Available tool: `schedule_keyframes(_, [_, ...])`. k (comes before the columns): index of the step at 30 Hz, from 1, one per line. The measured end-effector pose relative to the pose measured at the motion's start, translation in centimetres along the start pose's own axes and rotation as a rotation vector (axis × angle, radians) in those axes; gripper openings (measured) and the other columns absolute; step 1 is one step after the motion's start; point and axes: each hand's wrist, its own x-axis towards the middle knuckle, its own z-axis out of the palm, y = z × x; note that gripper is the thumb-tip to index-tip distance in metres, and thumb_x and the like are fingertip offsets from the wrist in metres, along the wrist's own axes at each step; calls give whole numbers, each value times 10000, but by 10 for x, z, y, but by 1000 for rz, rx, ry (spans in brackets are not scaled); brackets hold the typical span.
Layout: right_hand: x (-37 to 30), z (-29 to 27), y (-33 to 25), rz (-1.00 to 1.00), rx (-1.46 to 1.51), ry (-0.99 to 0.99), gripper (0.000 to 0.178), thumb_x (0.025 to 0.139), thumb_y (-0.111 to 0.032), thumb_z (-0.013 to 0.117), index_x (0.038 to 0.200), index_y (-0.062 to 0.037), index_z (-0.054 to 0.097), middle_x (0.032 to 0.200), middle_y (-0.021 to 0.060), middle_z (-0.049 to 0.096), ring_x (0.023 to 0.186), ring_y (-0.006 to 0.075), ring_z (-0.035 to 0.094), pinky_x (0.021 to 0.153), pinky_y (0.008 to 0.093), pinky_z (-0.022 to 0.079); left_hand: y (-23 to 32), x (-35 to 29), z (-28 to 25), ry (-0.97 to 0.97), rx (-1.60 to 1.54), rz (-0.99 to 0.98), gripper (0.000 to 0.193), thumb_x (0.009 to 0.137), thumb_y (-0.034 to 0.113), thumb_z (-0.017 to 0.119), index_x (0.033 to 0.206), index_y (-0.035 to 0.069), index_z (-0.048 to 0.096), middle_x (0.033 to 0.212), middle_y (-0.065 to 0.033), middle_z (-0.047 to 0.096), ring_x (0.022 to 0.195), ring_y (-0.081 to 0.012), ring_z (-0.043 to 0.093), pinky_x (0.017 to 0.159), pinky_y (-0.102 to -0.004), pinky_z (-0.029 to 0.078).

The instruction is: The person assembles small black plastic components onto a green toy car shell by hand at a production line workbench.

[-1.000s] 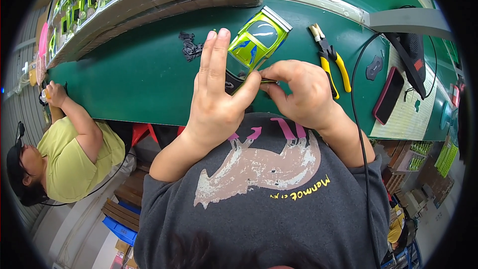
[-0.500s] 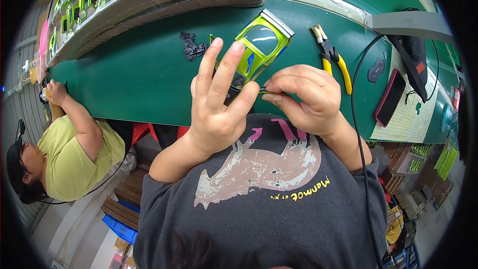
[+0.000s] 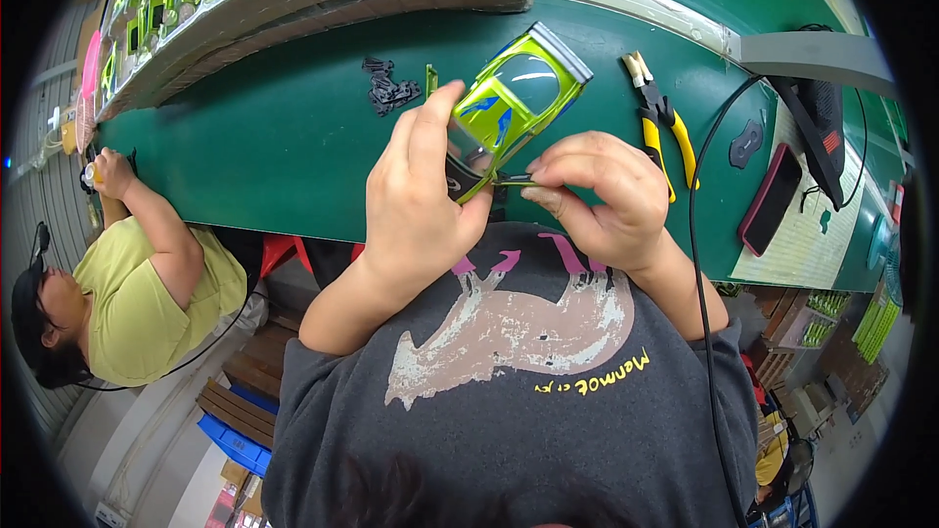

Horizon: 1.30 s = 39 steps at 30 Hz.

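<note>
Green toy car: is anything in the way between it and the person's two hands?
Nothing visible is. The left hand holds the green toy car; the right hand pinches a thin dark strip at the car's near end. The pliers lie off to the right, not between them.

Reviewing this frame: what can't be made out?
Head view:
Green car shell: underside, facing away; one edge, partly behind the left hand.
Thin strip: one end, covered by the right hand.
Cardboard tray: far part, cut off by the upper edge.
Black parts: too small to count.
</note>
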Motion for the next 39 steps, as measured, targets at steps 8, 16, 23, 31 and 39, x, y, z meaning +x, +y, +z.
schedule_keyframes(8, [-2, 14, -3, 137, 29, -3, 256, 679, 15, 832, 882, -17, 680, 878, 113, 705, 774, 210, 692, 680, 298, 557, 2, -2, 4, 35, 55, -9, 683, 611, -44, 719, 1260, 4, 515, 920, -152, 562, 791, -313, 608, 668, -390, 505])
schedule_keyframes(16, [-3, 27, 3, 64, 7, 15, 218, 653, 2, 805, 821, -32, 671, 781, 84, 694, 715, 258, 689, 631, 339, 545, -3, -13, 7, 17, -12, -78, 607, 678, -23, 700, 1257, -3, 517, 995, -181, 573, 846, -361, 599, 733, -418, 502])
schedule_keyframes(23, [-4, 70, 16, 62, 38, -179, 227, 682, -46, 817, 871, -31, 693, 872, 95, 706, 791, 273, 692, 688, 345, 550, -45, -45, 11, 100, 159, -196, 584, 689, -39, 654, 1254, -1, 512, 1085, -210, 559, 1009, -403, 564, 862, -463, 473])
schedule_keyframes(31, [75, 121, 49, 251, -369, -149, 264, 773, -228, 774, 944, -37, 709, 914, 137, 671, 807, 307, 672, 702, 407, 543, -90, -60, -49, 526, -46, -507, 426, 932, 143, 652, 1283, -42, 496, 1116, -183, 596, 982, -271, 603, 869, -357, 478])
schedule_keyframes(39, [114, 156, 56, 354, -719, -345, 208, 736, -165, 761, 867, -18, 695, 877, 159, 668, 826, 322, 683, 729, 395, 567, -81, -60, -46, 490, -41, -441, 415, 923, 117, 676, 1275, -40, 522, 1105, -172, 604, 978, -261, 613, 867, -344, 480])
